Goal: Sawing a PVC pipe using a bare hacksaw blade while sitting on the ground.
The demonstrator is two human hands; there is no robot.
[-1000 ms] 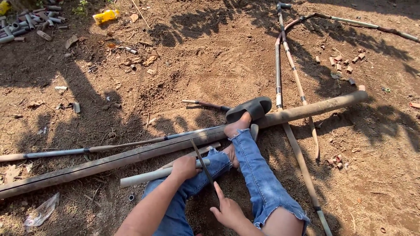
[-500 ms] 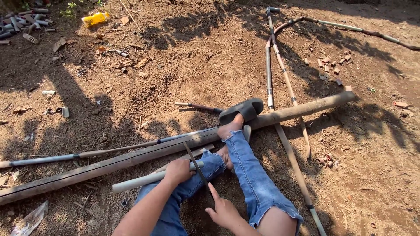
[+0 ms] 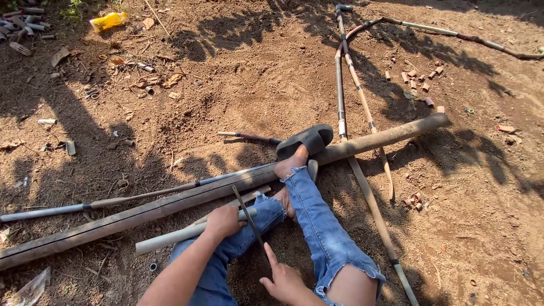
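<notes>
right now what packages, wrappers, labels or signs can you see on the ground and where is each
Yellow bottle: lies on its side on the dirt at the far upper left, near a pile of grey pipe offcuts; its label is too small to make out.
Clear plastic wrapper: crumpled on the dirt at the lower left edge, just below the long pipe.
No signs or screens in view.

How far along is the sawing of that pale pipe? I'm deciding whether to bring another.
Done: short cut pieces litter the dirt. In hand: left hand pins the pale pipe, right hand works the thin blade across it. Left: the pipe looks uncut through.
</notes>
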